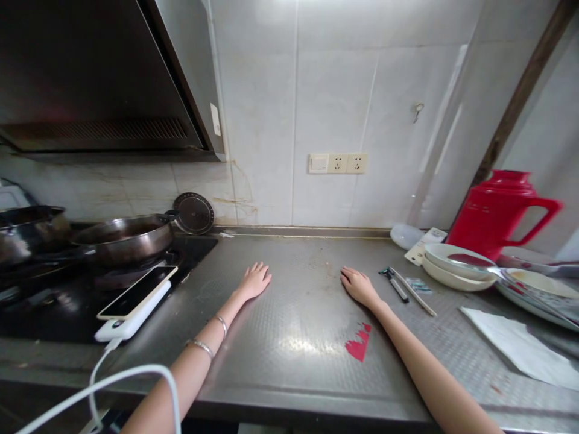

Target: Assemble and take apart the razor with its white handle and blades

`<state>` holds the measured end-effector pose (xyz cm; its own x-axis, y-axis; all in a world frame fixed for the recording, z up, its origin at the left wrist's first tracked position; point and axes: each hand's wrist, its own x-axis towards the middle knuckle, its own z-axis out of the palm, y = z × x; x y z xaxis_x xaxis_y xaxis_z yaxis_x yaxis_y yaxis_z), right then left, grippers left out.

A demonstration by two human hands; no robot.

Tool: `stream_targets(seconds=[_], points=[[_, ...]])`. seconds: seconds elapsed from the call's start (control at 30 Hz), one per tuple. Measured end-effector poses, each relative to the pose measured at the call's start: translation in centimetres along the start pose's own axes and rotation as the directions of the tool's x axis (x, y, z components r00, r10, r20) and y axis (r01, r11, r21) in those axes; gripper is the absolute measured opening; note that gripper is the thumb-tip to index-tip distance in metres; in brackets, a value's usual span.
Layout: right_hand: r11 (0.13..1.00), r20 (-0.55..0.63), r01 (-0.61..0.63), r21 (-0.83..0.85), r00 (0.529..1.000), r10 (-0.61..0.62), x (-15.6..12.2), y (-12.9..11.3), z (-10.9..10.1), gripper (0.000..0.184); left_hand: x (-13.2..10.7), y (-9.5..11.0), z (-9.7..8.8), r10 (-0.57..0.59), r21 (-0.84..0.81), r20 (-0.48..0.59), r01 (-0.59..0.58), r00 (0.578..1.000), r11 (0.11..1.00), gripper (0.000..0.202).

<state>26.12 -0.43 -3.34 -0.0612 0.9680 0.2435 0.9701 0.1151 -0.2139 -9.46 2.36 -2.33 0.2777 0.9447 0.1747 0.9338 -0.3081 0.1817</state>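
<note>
Both of my hands lie flat, palms down, on a steel counter [294, 325]. My left hand [254, 281] rests near the middle with fingers stretched out, holding nothing; two bracelets [210, 337] circle that forearm. My right hand [358, 285] lies a little to the right, fingers extended and empty. A peeler and a pair of chopsticks [407, 288] lie just right of my right hand, apart from it. A red scrap [359, 343] lies on the counter beside my right forearm.
A phone on a white power bank [136, 301] with a white cable sits at the stove's edge. Pans [122, 238] stand on the cooktop under a range hood. Bowls and plates [456, 265], a red thermos jug [497, 211] and a white cloth [515, 346] crowd the right.
</note>
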Motion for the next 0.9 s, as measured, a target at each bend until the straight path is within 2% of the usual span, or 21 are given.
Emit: stream_targets(seconds=[0.77, 0.9], points=[[1.000, -0.018, 0.012, 0.023, 1.000, -0.011, -0.1, -0.2, -0.3, 0.037, -0.1, 0.1, -0.1, -0.001, -0.015, -0.011, 0.001, 1.000, 1.000, 0.050], [0.999, -0.090, -0.009, 0.045, 0.996, 0.013, 0.0, 0.7, -1.3, 0.038, 0.0, 0.1, -0.1, 0.002, -0.007, -0.021, -0.002, 1.000, 1.000, 0.048]])
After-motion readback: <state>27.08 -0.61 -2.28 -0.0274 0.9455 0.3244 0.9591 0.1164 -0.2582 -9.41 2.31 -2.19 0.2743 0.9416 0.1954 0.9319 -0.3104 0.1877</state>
